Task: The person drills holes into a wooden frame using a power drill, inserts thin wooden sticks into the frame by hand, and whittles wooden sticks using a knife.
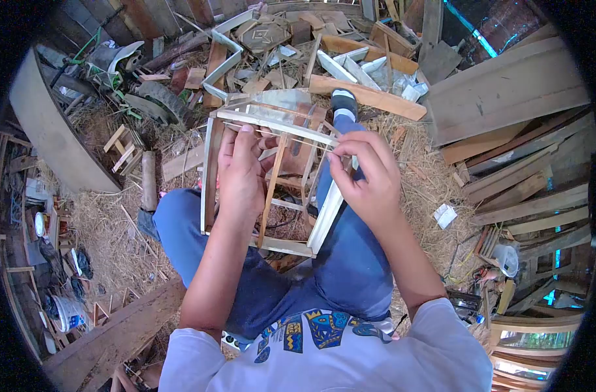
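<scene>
A wooden frame (210, 173) with pale, white-painted bars rests between my thighs, tilted up toward me. Across its opening stands a brown slat (273, 189). Just below the frame's far bar runs a thin wooden strip (298, 139). My left hand (241, 166) reaches inside the frame at the left, its thumb and curled fingers closed on the strip. At the frame's far right corner, my right hand (371, 168) pinches the strip's other end between thumb and fingertips. The parts of the left fingers behind the strip are hard to make out.
Scrap wood (278, 78) and white angled frames (350, 68) lie piled ahead. A wheel (171, 104) sits at the left. Long boards (513, 91) lean at the right. Straw covers the ground, with a white bucket (69, 313) at lower left and a plank (122, 333) near my hip.
</scene>
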A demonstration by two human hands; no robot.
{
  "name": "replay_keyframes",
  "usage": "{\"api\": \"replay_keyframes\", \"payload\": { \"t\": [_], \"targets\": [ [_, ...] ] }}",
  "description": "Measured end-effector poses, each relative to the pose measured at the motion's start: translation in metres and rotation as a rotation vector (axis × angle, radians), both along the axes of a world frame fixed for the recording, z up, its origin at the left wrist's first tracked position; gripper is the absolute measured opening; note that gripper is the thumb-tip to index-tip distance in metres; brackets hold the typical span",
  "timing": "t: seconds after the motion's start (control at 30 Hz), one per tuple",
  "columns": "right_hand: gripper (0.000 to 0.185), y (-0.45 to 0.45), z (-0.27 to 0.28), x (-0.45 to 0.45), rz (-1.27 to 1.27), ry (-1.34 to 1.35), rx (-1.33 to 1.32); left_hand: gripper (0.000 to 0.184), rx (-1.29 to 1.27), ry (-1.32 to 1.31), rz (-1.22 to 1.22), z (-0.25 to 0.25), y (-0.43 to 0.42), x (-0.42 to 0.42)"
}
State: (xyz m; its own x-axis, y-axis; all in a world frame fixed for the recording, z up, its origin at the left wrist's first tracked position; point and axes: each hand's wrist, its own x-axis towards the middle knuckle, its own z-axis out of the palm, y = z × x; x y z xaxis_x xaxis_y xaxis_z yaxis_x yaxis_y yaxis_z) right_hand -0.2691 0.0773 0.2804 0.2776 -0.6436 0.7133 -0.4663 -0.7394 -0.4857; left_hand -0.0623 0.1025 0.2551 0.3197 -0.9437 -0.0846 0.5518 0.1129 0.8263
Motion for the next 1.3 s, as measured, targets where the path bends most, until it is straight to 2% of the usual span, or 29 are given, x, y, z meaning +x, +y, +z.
{"api": "replay_keyframes", "payload": {
  "t": [0.27, 0.67, 0.93, 1.13, 1.27, 1.3],
  "targets": [
    [0.02, -0.004, 0.005, 0.008, 0.028, 0.117, -0.068, 0.025, -0.004, 0.01, -0.021, 0.007, 0.005, -0.007],
    [0.018, -0.013, -0.004, 0.006, 0.166, 0.111, 0.085, 0.02, -0.003, -0.023, 0.016, 0.0, 0.003, -0.013],
    [0.01, -0.014, 0.003, -0.004, 0.251, -0.04, 0.272, 0.02, -0.04, -0.048, 0.026, 0.0, 0.001, -0.012],
    [0.014, -0.023, 0.013, -0.031, 0.332, -0.001, 0.342, 0.019, -0.046, -0.071, 0.077, -0.015, -0.001, -0.009],
    [0.015, -0.016, 0.014, -0.028, 0.248, 0.059, 0.265, 0.018, -0.075, -0.067, 0.101, -0.013, -0.004, -0.012],
    [0.018, -0.014, 0.017, -0.025, 0.176, 0.143, 0.149, 0.016, -0.066, -0.059, 0.113, -0.012, -0.004, -0.012]
  ]
}}
